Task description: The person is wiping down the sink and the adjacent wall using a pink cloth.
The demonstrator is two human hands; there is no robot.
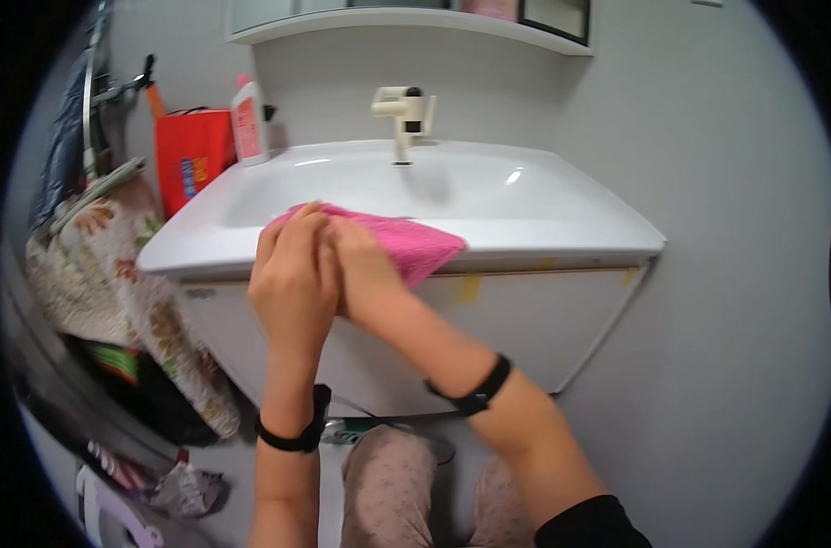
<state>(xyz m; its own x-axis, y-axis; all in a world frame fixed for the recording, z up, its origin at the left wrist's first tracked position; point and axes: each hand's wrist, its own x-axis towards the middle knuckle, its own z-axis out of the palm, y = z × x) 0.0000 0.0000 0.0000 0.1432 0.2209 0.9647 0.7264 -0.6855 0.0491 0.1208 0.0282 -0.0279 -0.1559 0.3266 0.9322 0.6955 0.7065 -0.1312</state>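
Note:
A pink cloth [411, 242] is bunched between my two hands at the front rim of the white washbasin [525, 233]. My left hand [294, 260] is closed round the cloth's left end, knuckles up. Pressed close beside it, my right hand [365, 265] grips the same cloth, its fingers partly hidden behind the left hand. A loose corner of the cloth sticks out to the right and hangs over the basin's edge. Behind the hands, the cream faucet [404, 114] stands at the back of the basin.
On the basin's left corner stands a white bottle with a pink cap [248, 123], next to a red bag [194, 151]. A floral fabric [114, 265] drapes at the left. Above the basin runs a cabinet shelf [415, 18]. Below, a white cabinet front [507, 320] faces my knees.

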